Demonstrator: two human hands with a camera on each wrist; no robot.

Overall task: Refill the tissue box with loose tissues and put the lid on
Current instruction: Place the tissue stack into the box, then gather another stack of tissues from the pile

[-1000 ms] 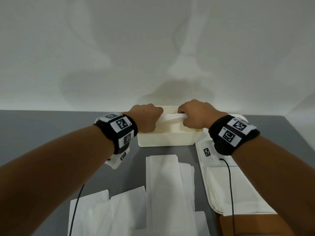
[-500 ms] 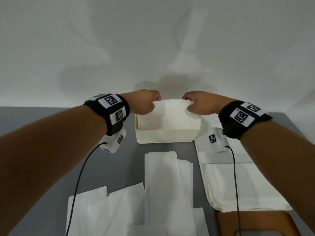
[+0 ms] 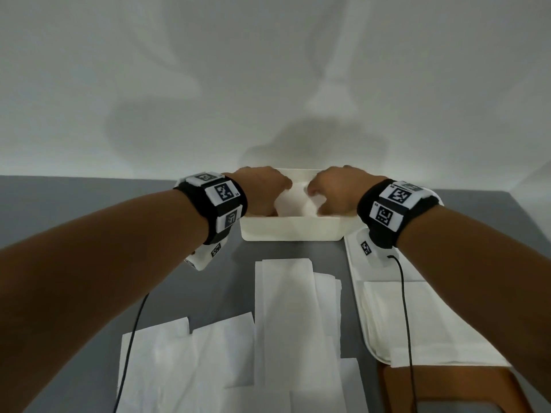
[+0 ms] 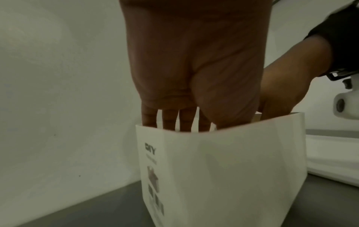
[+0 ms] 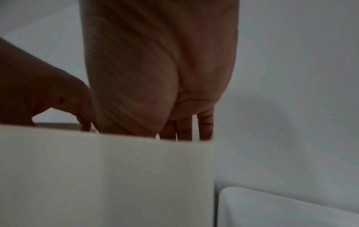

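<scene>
The open cream tissue box (image 3: 290, 231) stands at the far edge of the grey worktop (image 3: 89, 210), close against the pale wall, with white tissue (image 3: 293, 201) showing inside it. Both hands reach down into the box from above. The left hand (image 3: 259, 189) enters at the box's left end; the left wrist view shows its fingers (image 4: 169, 119) straight and slightly spread, passing behind the box wall, so the hand is released and pressing down rather than gripping. The right hand (image 3: 337, 189) enters at the right end, and the right wrist view shows its fingers (image 5: 205, 127) likewise straight and dipping below the rim, holding nothing that can be seen. The fingertips of both hands are hidden inside the box. A printed label (image 4: 153, 176) runs down the box's left end wall. Just right of the box, along the right edge of the worktop, lies a white tray-like lid (image 3: 356, 281) with folded tissues (image 3: 423, 317) resting in it. Nearer the person, in the middle of the worktop, a tall stack of folded loose tissues (image 3: 286, 317) lies flat, with more sheets (image 3: 185, 359) spread toward the near left. A brown wooden piece (image 3: 453, 389) sits at the near right corner. Each wrist carries a black band with printed markers (image 3: 223, 192) and a cable.
</scene>
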